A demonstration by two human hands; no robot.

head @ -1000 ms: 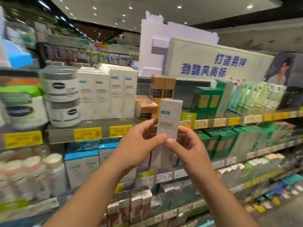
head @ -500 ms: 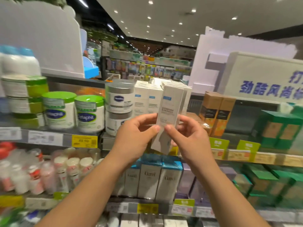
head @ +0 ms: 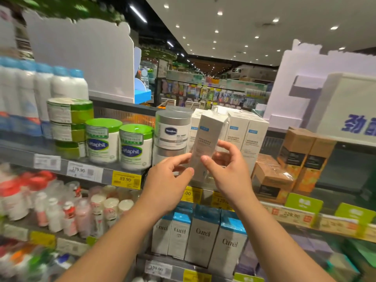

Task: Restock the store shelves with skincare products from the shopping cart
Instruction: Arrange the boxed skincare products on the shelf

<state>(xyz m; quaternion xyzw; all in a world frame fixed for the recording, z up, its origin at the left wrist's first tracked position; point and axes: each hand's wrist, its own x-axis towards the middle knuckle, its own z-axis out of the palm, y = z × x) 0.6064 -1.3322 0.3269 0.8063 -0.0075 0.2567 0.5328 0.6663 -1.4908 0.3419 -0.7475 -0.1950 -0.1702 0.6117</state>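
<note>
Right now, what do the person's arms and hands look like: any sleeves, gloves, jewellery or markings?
Both forearms are bare up to the frame's bottom edge; no sleeves show. The left hand and right hand wear no gloves, and no rings, watch, bracelets or markings are visible. Fingernails look short and unpainted.

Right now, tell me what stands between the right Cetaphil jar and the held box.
Head view: stacked grey-lidded Vaseline jars, partly hidden behind the left hand.

tall white carton (head: 207,143) with blue label, upright, slightly tilted, before matching shelved cartons (head: 247,135).
</note>
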